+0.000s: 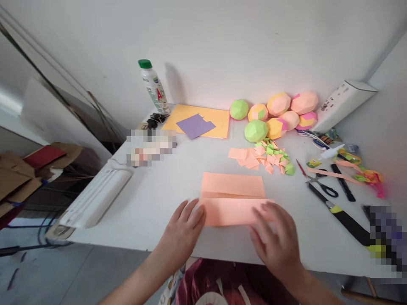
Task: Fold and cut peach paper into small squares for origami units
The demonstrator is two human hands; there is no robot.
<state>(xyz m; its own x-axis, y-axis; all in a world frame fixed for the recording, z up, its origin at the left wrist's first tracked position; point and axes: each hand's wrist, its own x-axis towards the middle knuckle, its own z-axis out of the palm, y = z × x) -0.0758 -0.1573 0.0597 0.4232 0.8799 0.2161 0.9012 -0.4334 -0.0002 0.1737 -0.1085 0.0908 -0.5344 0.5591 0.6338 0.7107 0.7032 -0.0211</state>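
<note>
A peach paper sheet [229, 212], folded into a long strip, lies near the table's front edge. At its left end, my left hand [187, 226] is closed, fingers together and pressed on the paper's edge. Over the right end is my right hand [280, 239], open and a little blurred. Its fingers are spread on the strip, with the thumb apart below. Directly behind, partly covered by the strip, lies another flat peach piece [233, 183]. Cut peach pieces [246, 159] and small green and peach scraps [273, 154] are heaped farther back.
Faceted paper balls [256, 130] stand along the wall. Scissors [318, 178], a utility knife [343, 182] and a black-and-yellow tool [352, 226] lie right. A white machine [95, 199] sits left. At the back are a bottle [154, 89], orange sheets [219, 120] and a purple piece [193, 127].
</note>
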